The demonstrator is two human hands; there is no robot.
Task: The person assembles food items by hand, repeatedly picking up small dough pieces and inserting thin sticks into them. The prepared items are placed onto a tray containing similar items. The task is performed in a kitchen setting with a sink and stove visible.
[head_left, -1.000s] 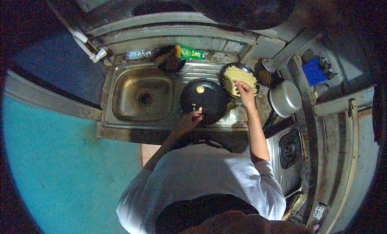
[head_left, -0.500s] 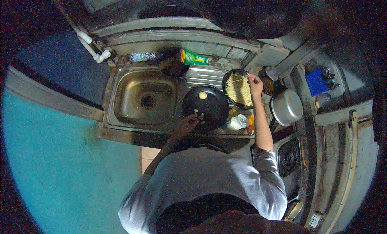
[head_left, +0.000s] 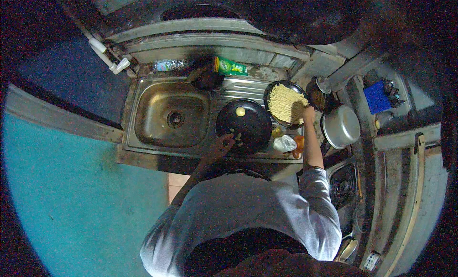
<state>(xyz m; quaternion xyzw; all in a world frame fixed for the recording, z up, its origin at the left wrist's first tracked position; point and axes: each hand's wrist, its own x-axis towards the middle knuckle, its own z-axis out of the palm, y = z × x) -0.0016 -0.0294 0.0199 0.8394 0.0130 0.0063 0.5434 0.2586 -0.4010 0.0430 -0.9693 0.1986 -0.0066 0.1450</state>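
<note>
My left hand [head_left: 224, 144] is at the near left rim of a round black dish [head_left: 256, 119], its fingers curled over the edge; what they grip is hidden. In that dish lie a round pale yellow piece [head_left: 240, 112] and several small whitish bits [head_left: 239, 137] close to my fingertips. On the right, a dark round plate [head_left: 266, 96] carries a flat cake of pale dry noodles [head_left: 285, 101]. My right hand [head_left: 309, 115] is closed at the near right edge of the noodles; anything inside it cannot be made out.
A steel sink [head_left: 162, 93] is on the left. Behind the dishes lie a green packet [head_left: 232, 67] and a clear bottle [head_left: 169, 65]. Nearer are a white plastic bag [head_left: 285, 143] and an orange item [head_left: 298, 146]. A silver pot [head_left: 341, 126] and a stove burner [head_left: 342, 184] stand right.
My right hand has moved down and toward me, from the far right of the noodle plate to its near right edge. My left hand stays at the black dish.
</note>
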